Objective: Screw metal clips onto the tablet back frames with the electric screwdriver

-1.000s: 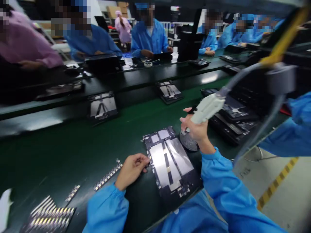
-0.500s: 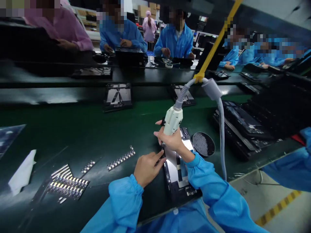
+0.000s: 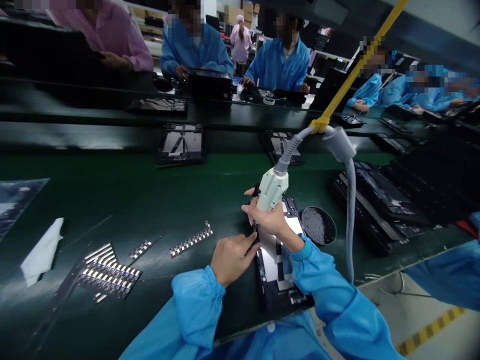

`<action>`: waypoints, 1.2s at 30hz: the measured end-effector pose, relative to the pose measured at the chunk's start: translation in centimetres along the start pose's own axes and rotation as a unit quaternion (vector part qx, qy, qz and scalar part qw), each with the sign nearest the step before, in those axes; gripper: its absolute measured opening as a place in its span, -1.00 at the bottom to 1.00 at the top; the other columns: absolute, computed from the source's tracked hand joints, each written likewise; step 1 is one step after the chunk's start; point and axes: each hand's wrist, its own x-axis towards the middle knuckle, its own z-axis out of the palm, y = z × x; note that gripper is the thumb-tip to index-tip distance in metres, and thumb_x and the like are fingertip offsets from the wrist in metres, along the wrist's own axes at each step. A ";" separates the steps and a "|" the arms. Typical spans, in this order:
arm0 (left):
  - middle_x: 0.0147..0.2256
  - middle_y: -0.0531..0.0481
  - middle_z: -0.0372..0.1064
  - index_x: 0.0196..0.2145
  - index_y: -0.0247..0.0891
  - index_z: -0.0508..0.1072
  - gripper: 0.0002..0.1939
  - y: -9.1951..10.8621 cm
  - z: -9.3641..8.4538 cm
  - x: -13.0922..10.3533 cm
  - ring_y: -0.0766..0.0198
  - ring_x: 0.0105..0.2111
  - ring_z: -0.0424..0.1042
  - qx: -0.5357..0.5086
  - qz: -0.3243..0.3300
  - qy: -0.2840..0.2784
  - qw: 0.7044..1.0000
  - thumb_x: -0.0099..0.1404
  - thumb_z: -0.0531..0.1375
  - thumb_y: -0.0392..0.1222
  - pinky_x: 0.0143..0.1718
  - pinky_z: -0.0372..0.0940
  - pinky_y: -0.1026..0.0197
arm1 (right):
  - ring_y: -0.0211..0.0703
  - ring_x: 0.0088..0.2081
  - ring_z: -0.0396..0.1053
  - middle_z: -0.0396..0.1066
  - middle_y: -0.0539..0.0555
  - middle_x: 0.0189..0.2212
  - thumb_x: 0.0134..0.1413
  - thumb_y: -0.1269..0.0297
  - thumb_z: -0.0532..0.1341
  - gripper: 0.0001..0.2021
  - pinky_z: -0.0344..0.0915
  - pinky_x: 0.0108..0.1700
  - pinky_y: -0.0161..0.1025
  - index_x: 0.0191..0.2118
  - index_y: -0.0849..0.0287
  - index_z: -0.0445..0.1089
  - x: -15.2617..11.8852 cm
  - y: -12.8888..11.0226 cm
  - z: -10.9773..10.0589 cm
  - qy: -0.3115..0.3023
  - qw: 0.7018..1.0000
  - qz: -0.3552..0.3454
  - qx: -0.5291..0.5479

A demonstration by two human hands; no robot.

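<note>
Green belt: hands at panel edge, screwdriver gripped.

Driver tip hidden behind right hand; contact pt w/ tablet chassis not visible. Chassis upper part covered by both hands. Left hand fingertip grip too small to tell. Yellow cable cut off at top edge. Far-side workers' faces blurred.

**Driver on the open tablet back**

In my right hand I grip the white electric screwdriver near upright, tip down on the dark tablet chassis lying flat on the green belt. My left hand pinches at its left edge, beside the tip.
</note>
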 end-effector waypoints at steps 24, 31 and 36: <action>-0.43 0.01 0.34 -0.28 -0.26 0.55 -0.79 -0.7 0.2 1.4 0.35 -0.49 0.34 -0.183 -0.091 0.054 0.977 0.34 0.13 -0.15 -0.43 0.24 0.29 | -0.32 -0.68 0.26 0.28 -0.17 -0.72 -0.11 0.34 0.35 -0.77 0.29 -0.55 -0.27 -0.27 0.17 0.37 -0.8 -1.2 0.4 -0.003 0.997 -0.021 0.068; -0.48 0.02 0.32 -0.37 -0.26 0.55 -0.78 -0.9 0.4 1.5 0.33 -0.49 0.33 -0.216 -0.120 0.051 0.968 0.31 0.16 -0.14 -0.44 0.20 0.28 | -0.33 -0.71 0.26 0.30 -0.20 -0.73 -0.11 0.30 0.36 -0.68 0.28 -0.55 -0.28 -0.19 0.18 0.32 -0.9 -1.5 0.4 -0.013 0.996 0.003 0.083; -0.48 0.01 0.33 -0.41 -0.27 0.54 -0.78 -0.8 0.4 1.5 0.33 -0.49 0.32 -0.228 -0.131 0.050 0.964 0.29 0.15 -0.14 -0.43 0.19 0.27 | -0.33 -0.70 0.26 0.29 -0.21 -0.73 -0.12 0.29 0.37 -0.68 0.27 -0.57 -0.28 -0.21 0.17 0.33 -1.0 -1.6 0.5 -0.010 0.997 0.008 0.082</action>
